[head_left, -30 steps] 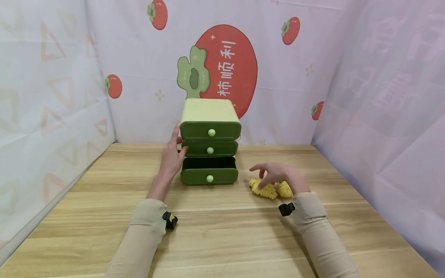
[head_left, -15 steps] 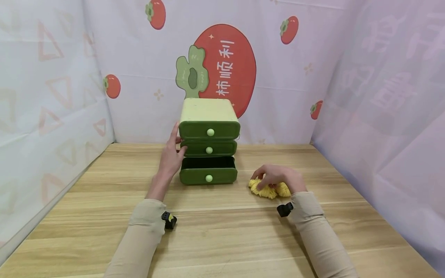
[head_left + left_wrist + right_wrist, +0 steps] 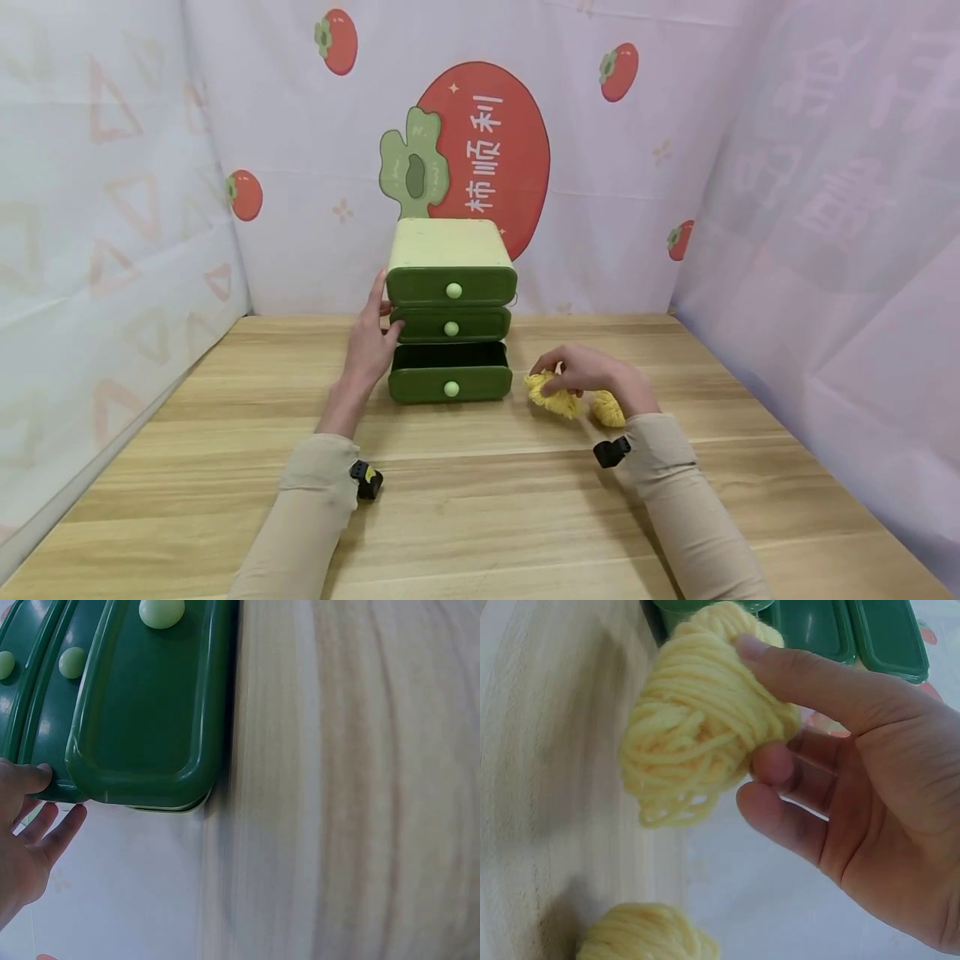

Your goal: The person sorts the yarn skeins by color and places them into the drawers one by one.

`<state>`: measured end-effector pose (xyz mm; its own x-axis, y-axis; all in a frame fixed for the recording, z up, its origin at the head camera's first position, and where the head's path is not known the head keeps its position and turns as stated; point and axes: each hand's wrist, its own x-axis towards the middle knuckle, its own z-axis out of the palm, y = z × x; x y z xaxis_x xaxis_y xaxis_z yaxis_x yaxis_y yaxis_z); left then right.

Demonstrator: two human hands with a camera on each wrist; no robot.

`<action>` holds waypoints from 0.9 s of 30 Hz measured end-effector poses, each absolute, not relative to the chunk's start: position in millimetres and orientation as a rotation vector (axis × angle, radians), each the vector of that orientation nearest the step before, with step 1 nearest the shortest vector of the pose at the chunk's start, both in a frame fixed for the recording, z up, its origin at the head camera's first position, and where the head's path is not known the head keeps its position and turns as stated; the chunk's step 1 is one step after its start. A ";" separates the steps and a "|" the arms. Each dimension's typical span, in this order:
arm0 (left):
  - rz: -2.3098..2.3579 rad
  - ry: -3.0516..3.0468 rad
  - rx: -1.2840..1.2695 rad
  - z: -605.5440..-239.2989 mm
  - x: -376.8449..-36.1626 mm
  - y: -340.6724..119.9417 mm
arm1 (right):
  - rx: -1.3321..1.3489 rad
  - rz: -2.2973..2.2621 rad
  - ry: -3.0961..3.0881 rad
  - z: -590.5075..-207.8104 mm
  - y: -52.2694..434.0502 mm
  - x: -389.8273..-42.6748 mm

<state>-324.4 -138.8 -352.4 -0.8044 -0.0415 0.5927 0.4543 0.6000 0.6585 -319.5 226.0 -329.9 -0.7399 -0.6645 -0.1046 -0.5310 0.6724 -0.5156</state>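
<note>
Yarn ball, yellow and loosely wound, sits pinched in the right hand, lifted just off the surface at 3 o'clock of the green drawer unit. A second yarn ball lies on the wood just beside it. Left hand, fingers straight, presses the unit's side at 9 o'clock. Its bottom drawer stands pulled out.

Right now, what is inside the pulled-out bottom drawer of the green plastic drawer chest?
The pulled-out bottom drawer shows only a dark interior, with no contents visible. Its green front panel hides the floor, so small items could lie unseen.
</note>
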 end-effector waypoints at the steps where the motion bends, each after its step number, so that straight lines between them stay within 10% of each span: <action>1: -1.145 -2.259 -0.324 -352.6 -324.1 -138.4 | -0.968 -0.679 2.607 -329.6 224.8 -319.6; 27: -1.130 -2.225 -0.337 -354.0 -324.1 -138.8 | -1.497 -0.598 2.868 -289.7 145.8 -326.0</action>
